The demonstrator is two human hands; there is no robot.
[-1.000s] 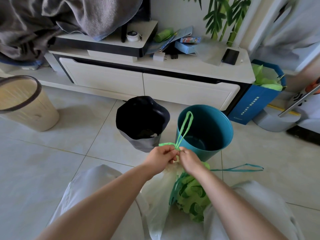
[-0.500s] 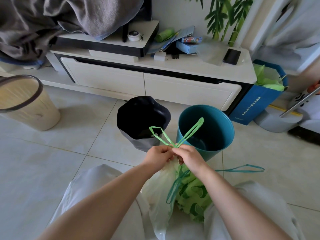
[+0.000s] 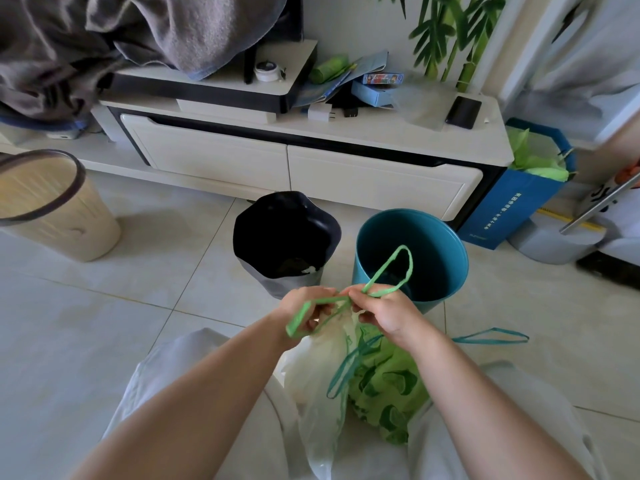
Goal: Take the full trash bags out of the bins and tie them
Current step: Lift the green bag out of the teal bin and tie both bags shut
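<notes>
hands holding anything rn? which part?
Both. Left hand and right hand pinch the white bag's green drawstring at the bag's neck, one loop each.

There is 1 view only, from a wide-angle camera on the person's head, looking forward and steeply down. It sits close above the left hand (image 3: pixel 304 308) and right hand (image 3: pixel 388 313), whose forearms run in from the bottom edge over the lap, so the near floor fills the lower half. Farther out it faces the teal bin (image 3: pixel 433 244) and a white TV cabinet (image 3: pixel 346 181) against the wall, straight lines bowing toward the frame edges.
</notes>
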